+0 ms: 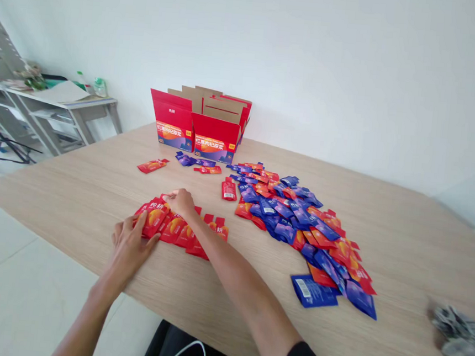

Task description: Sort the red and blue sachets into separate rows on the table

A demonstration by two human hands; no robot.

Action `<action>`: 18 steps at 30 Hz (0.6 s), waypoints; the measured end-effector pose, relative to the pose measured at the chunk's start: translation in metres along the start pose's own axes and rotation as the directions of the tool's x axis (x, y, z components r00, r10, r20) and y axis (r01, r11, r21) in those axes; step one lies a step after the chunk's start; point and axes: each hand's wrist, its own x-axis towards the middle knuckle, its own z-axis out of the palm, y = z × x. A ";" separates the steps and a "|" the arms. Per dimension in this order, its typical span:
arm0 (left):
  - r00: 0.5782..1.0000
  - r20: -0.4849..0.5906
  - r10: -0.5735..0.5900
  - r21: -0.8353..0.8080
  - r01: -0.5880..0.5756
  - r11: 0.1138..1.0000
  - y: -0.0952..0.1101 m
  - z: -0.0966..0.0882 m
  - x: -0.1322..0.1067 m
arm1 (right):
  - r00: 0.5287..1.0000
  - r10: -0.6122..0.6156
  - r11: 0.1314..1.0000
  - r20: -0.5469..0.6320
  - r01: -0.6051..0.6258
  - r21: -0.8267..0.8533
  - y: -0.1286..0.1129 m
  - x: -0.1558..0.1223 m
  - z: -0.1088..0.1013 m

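**Row of red sachets (178, 229) close to the edge**

The wooden table (402, 242) bears two open red cartons (203, 125) and a mixed sachet pile (300, 222). The row lies near the table's front edge. The left hand (129, 246) presses flat on it, fingers spread. The right hand (181, 201) curls at its far side, grip unclear. A shove could scatter the slick overlap.

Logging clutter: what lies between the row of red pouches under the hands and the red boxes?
Head view: between pouch row and boxes, mostly bare table plus strays: a red pouch, blue pouches, another red one.
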 end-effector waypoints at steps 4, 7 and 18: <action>1.000 -0.005 -0.010 0.096 0.011 0.995 0.000 -0.001 -0.006 | 0.998 -0.055 0.984 -0.012 0.052 -0.170 0.001 0.002 0.011; 1.000 0.000 -0.013 0.114 0.012 0.993 0.004 -0.005 -0.010 | 0.991 -0.131 0.952 -0.027 0.118 -0.281 0.002 0.001 0.015; 0.999 -0.036 -0.002 0.034 0.003 0.999 0.006 -0.001 -0.018 | 0.985 -0.175 0.949 -0.010 0.166 -0.269 -0.001 0.000 0.016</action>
